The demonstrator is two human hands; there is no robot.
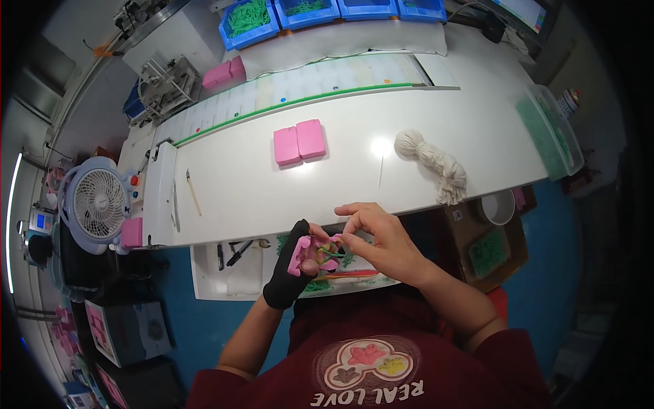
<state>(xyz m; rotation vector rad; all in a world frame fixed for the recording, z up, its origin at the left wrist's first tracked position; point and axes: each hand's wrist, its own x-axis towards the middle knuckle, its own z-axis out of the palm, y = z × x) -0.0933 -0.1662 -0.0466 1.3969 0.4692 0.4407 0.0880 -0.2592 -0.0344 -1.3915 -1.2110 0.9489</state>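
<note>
White table (327, 184) lies just ahead of both hands; its near edge is just beyond the fingertips. On it, ahead and slightly left of the hands, two pink blocks (299, 143) lie side by side, touching, not being worked. Ahead and to the right lies a skein of cream yarn (436, 163), with a thin stick (381, 172) between it and the blocks; another stick (193, 193) lies well to the left. Far beyond the hands, blue bins (327, 13) hold green pieces. To the far left stands a small fan (99, 203). Below the hands a shallow tray (231, 276) carries green bits and a dark tool. Left hand (294, 266), in a black glove, is closed around a small pink flower-like piece (315, 251), held between both hands just short of the table edge. Right hand (378, 238), bare, is pinched at the fingertips against the top of that piece, where a green part shows; whether it grips the green part or only presses it I cannot tell. Judgement: one piece is mid-assembly, pink petals and green already together; the blocks and the full bins suggest much stock left.
</note>
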